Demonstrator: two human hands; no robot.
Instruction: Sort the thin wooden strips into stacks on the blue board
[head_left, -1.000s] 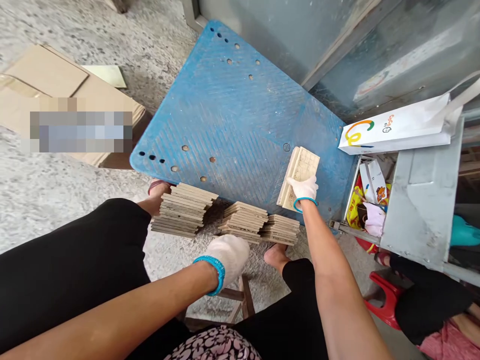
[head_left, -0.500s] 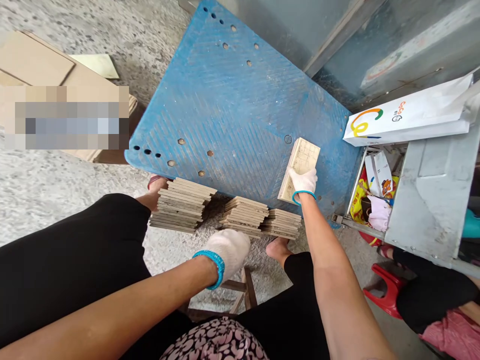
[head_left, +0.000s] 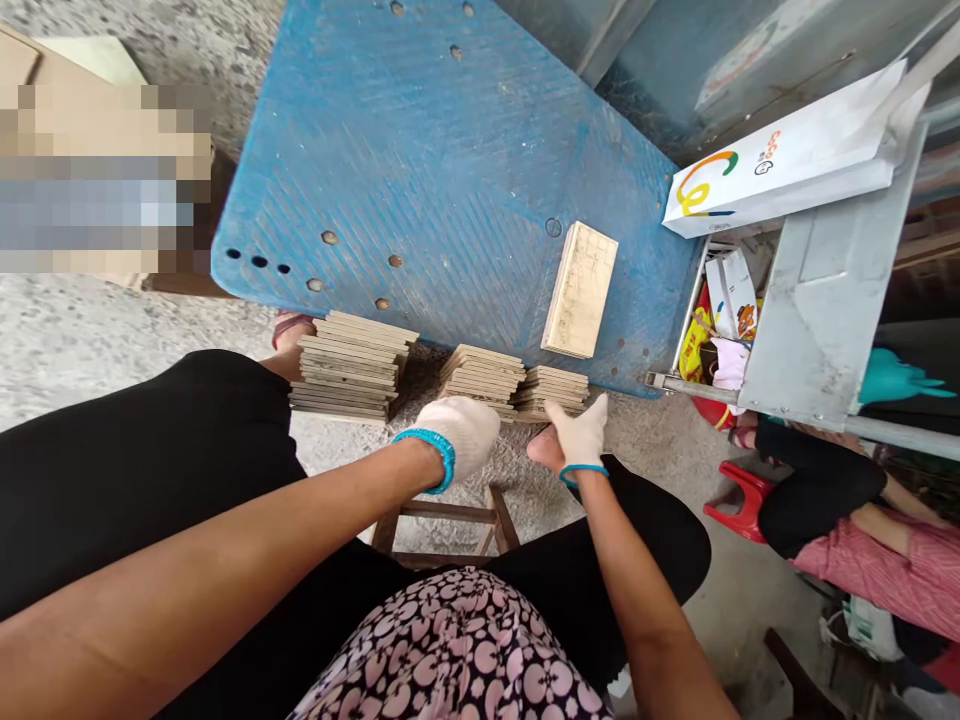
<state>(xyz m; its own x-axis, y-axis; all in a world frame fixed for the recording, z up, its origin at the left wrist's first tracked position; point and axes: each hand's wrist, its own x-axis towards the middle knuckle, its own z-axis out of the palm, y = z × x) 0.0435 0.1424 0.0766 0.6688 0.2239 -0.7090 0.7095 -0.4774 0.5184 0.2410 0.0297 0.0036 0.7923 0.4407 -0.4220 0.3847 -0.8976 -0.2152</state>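
Through the camera I see my right hand point(head_left: 583, 432), thumb and fingers spread, near the rightmost stack of slabs point(head_left: 553, 390), contact unclear. My left hand point(head_left: 463, 435) curls beside the middle stack point(head_left: 482, 376); I cannot tell its grip. Beige slabs point(head_left: 580, 292) lie on the blue board point(head_left: 412, 150).

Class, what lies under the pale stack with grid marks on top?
The pale stack rests on the blue board, whose surface shows beside it. The patch beneath is covered, so any holes or marks there cannot be seen.
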